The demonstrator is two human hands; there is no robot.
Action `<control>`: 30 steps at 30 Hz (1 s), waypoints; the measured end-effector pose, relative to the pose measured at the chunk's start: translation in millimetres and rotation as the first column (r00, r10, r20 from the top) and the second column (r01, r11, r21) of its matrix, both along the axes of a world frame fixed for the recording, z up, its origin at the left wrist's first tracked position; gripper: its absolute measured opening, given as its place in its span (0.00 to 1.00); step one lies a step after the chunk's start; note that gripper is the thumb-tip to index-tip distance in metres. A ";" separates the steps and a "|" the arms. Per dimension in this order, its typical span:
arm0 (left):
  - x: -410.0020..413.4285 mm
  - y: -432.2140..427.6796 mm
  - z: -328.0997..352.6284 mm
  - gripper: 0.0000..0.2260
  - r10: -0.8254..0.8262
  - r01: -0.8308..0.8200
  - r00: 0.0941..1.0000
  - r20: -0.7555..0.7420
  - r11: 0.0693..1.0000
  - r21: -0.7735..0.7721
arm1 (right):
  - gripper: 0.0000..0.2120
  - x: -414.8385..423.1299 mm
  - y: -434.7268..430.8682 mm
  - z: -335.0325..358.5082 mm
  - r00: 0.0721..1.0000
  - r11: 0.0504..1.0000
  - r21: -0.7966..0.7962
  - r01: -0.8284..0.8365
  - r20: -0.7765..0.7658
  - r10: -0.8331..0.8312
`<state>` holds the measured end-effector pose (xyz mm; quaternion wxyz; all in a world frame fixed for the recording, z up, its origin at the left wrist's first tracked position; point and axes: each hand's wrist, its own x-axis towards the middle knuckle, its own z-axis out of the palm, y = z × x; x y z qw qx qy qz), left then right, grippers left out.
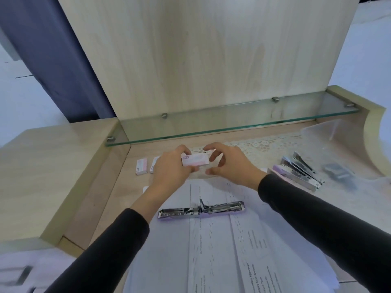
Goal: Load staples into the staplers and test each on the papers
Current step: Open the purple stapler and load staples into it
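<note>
Staple boxes are waiting at the far left of the desk: two spare staple boxes (141, 166) are lying side by side, the right one partly hiding behind my left hand (171, 169). That hand is gripping the left end of a third, the held box (195, 161), holding it raised above the desk. My right hand (230, 163) is curling round the box's right end, fingertips on top and thumb beneath. I am judging that it is working the end flap open so a strip can come out.

Nearer to me, below both hands, the open stapler (201, 209) is lying flat on the papers (211, 261) with its magazine facing up, presumably so it can be loaded. Nothing is standing between it and the held box.

Further right, several more staplers (296, 174) are leaning together at the papers' edge, apparently awaiting their turn. Beyond them a clear plastic bag (330, 140) is sprawling over something dark that I cannot make out. A glass shelf (211, 123) is jutting out over the far side of the desk, limiting headroom there.
</note>
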<state>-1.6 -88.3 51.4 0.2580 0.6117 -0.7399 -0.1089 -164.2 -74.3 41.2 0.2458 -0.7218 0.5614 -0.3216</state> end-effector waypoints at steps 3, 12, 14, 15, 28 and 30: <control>3.7 7.0 2.8 0.15 -0.053 0.052 0.999 0.013 0.998 0.020 | 0.16 1.5 4.5 -0.8 1.000 0.999 -0.040 0.003 -0.026 -0.004; 25.4 21.8 -18.4 0.19 -0.113 0.096 0.990 0.087 0.978 0.184 | 0.15 -9.2 23.5 -12.8 0.980 0.999 0.050 0.008 -0.200 0.002; 25.1 24.4 -23.0 0.20 -0.158 0.140 0.984 0.076 0.969 0.203 | 0.16 -8.5 26.7 -12.9 0.973 0.998 0.061 0.004 -0.231 0.010; 24.1 25.2 -24.6 0.21 -0.179 0.162 0.981 0.069 0.966 0.202 | 0.17 -8.1 28.0 -12.4 0.974 0.999 0.053 -0.005 -0.227 0.017; 26.2 23.0 -41.1 0.16 -0.188 0.188 0.982 -0.009 0.975 0.121 | 0.04 -4.8 25.9 -17.6 0.980 1.000 -0.004 0.015 -0.197 -0.015; 26.0 24.4 -43.2 0.17 -0.179 0.179 0.984 -0.008 0.979 0.101 | 0.03 -2.1 25.4 -18.2 0.984 1.000 0.001 0.015 -0.180 -0.014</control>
